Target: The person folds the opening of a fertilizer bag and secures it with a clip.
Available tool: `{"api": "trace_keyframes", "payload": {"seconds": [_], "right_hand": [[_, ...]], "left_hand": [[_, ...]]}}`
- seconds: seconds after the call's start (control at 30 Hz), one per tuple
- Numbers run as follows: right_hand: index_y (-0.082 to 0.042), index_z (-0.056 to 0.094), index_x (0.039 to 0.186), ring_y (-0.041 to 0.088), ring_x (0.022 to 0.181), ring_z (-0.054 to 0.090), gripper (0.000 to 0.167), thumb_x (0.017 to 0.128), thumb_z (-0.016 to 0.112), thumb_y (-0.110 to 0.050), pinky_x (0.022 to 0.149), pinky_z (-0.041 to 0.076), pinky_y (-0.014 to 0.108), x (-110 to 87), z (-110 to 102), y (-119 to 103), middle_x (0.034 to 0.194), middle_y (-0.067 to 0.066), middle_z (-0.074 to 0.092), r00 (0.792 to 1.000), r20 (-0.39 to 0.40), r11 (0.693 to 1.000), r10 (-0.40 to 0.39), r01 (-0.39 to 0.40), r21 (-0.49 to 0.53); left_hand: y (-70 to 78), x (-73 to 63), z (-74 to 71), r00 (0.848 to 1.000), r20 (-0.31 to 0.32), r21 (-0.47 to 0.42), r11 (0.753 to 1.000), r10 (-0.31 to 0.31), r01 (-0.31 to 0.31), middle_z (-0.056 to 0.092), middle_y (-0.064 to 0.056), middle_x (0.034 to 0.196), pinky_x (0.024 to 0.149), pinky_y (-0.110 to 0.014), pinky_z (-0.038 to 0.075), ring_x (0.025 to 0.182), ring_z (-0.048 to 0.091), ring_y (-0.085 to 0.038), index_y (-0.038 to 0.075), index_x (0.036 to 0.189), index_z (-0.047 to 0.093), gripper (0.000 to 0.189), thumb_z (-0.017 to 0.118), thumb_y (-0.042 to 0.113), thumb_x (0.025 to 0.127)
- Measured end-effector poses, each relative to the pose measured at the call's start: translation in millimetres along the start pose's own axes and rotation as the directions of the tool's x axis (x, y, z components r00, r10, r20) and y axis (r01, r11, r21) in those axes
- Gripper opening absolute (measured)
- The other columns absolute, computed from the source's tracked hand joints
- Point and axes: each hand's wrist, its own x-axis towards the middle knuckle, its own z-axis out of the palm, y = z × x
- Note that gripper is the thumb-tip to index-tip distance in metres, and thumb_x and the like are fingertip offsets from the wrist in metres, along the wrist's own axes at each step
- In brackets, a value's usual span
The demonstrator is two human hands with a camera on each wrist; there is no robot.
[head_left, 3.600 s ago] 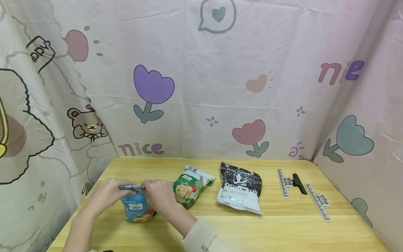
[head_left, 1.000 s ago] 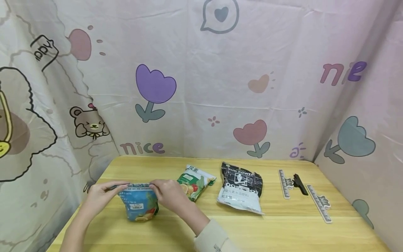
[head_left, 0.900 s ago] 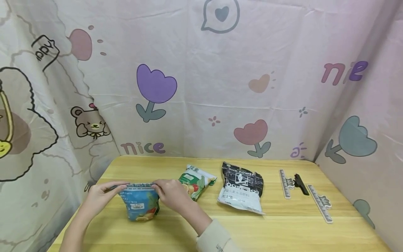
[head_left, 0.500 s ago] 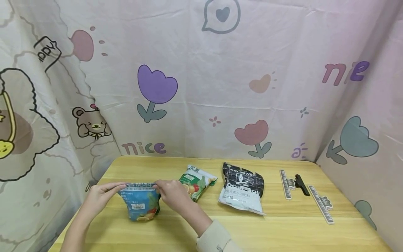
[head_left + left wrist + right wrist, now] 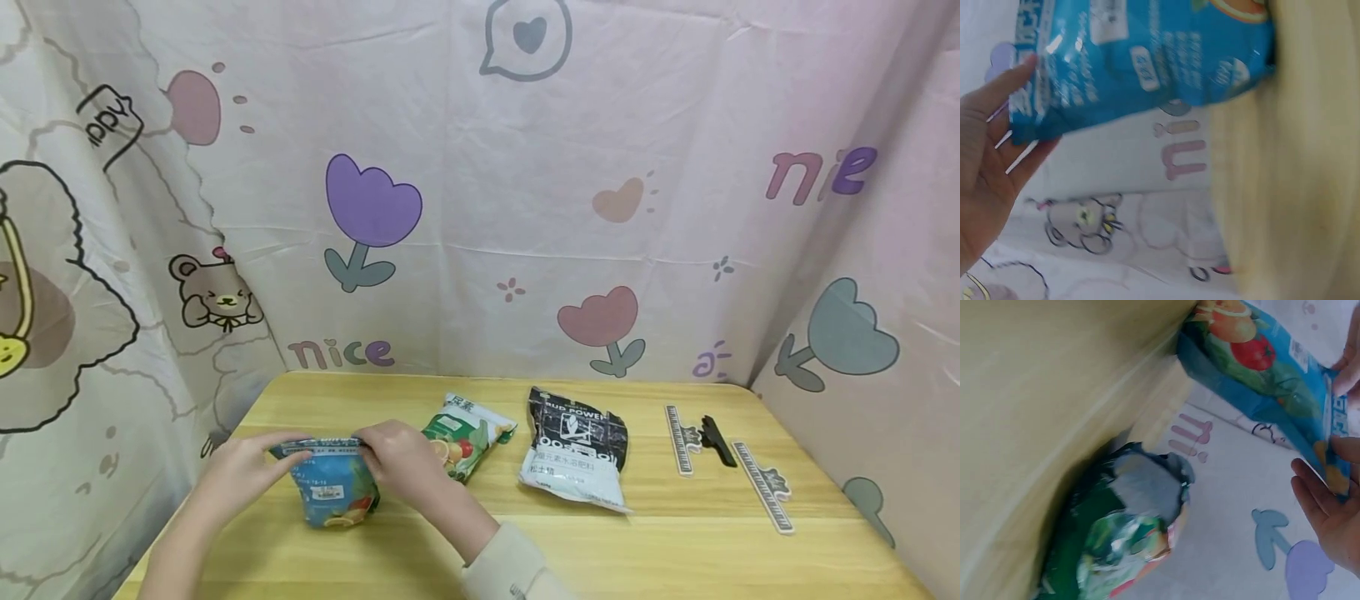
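Observation:
A blue plastic bag with pictured fruit and a white label stands upright on the table at the left. My left hand pinches its top left corner, thumb on the near face and fingers behind. At the top right corner, my right hand grips the edge the same way. In the left wrist view the bag's printed face fills the top, with the left thumb laid over its top strip. The right wrist view shows the right hand at the bag's top edge.
Behind the right hand lies a green and white bag. A black and white bag lies right of it. Farther right are two ruler-like clips and a black clip. A patterned cloth hangs behind the wooden table.
Earlier, the bag's top was folded down with both hands close together; the hands then spread and the top strip stood up. Lately the right hand has shifted slightly left and the left thumb slightly right.

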Motion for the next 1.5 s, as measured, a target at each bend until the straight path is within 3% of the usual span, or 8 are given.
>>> {"api": "trace_keyframes", "payload": {"seconds": [0.17,0.3,0.53,0.7,0.9,1.07,1.27,1.5], "right_hand": [[-0.013,0.066,0.101,0.001,0.075,0.061,0.016,0.088,0.065,-0.022,0.062,0.044,0.009,6.1,-1,-8,0.090,-0.007,0.067,0.999,0.022,0.997,-0.039,0.040,-0.071],[-0.015,0.067,0.097,0.000,0.071,0.061,0.013,0.086,0.066,-0.023,0.055,0.042,0.007,7.1,2,-11,0.086,-0.008,0.067,0.999,0.010,0.995,-0.039,0.040,-0.095],[-0.017,0.069,0.087,-0.003,0.059,0.057,0.006,0.082,0.071,-0.019,0.048,0.038,0.007,5.3,8,-11,0.075,-0.010,0.066,0.997,-0.066,0.992,-0.028,0.019,-0.128],[-0.017,0.070,0.081,-0.002,0.057,0.058,0.004,0.079,0.074,-0.016,0.048,0.038,0.006,4.1,11,-10,0.072,-0.010,0.066,0.990,-0.133,0.992,-0.039,0.023,-0.121],[-0.016,0.071,0.082,-0.002,0.059,0.059,0.004,0.079,0.074,-0.016,0.050,0.039,0.006,3.8,14,-10,0.074,-0.009,0.067,0.991,-0.135,0.995,-0.014,0.001,-0.097],[-0.016,0.070,0.084,-0.003,0.059,0.058,0.002,0.082,0.070,-0.018,0.049,0.037,0.005,3.6,16,-10,0.074,-0.009,0.066,0.991,-0.132,0.996,-0.020,0.008,-0.089],[-0.019,0.069,0.087,-0.004,0.054,0.053,0.015,0.092,0.058,-0.028,0.044,0.030,0.006,3.5,16,-9,0.071,-0.012,0.064,0.991,-0.130,0.993,-0.042,0.027,-0.113],[-0.018,0.070,0.087,-0.004,0.055,0.054,0.014,0.092,0.058,-0.024,0.047,0.034,0.004,3.0,15,-9,0.073,-0.011,0.066,0.992,-0.126,0.993,-0.033,0.019,-0.113]], "left_hand": [[9.5,8.4,2.8,0.995,0.025,0.071,0.992,0.100,-0.102,0.069,-0.002,0.081,0.045,-0.026,0.039,0.055,0.056,-0.009,0.016,0.097,0.073,0.024,0.075,0.025,0.075],[10.3,10.2,7.6,0.992,0.023,0.048,0.991,0.120,-0.121,0.070,-0.003,0.087,0.046,-0.025,0.042,0.063,0.062,-0.014,0.015,0.093,0.073,0.022,0.078,0.021,0.073],[6.6,11.2,14.7,0.984,-0.045,0.042,0.985,0.172,-0.170,0.070,0.000,0.083,0.038,-0.022,0.030,0.045,0.042,0.001,0.018,0.087,0.074,0.020,0.080,0.015,0.068],[4.2,11.7,18.9,0.975,-0.098,0.039,0.980,0.200,-0.197,0.070,0.001,0.078,0.039,-0.021,0.030,0.047,0.041,0.004,0.018,0.081,0.075,0.019,0.081,0.011,0.064],[3.0,11.1,21.2,0.964,-0.138,0.051,0.974,0.226,-0.221,0.069,0.002,0.074,0.037,-0.020,0.027,0.046,0.036,0.005,0.018,0.078,0.075,0.020,0.081,0.008,0.062],[3.1,7.8,20.0,0.979,-0.105,0.011,0.984,0.177,-0.177,0.069,0.004,0.080,0.037,-0.020,0.026,0.044,0.031,0.004,0.022,0.085,0.074,0.017,0.079,0.015,0.070],[3.4,2.6,16.3,0.989,-0.057,-0.041,0.990,0.134,-0.137,0.070,0.001,0.088,0.039,-0.021,0.026,0.045,0.033,0.003,0.020,0.094,0.074,0.013,0.069,0.022,0.082],[2.5,2.2,21.1,0.966,-0.170,0.001,0.980,0.197,-0.200,0.070,-0.001,0.079,0.037,-0.020,0.021,0.042,0.016,0.003,0.014,0.088,0.075,0.010,0.071,0.015,0.079]]}}
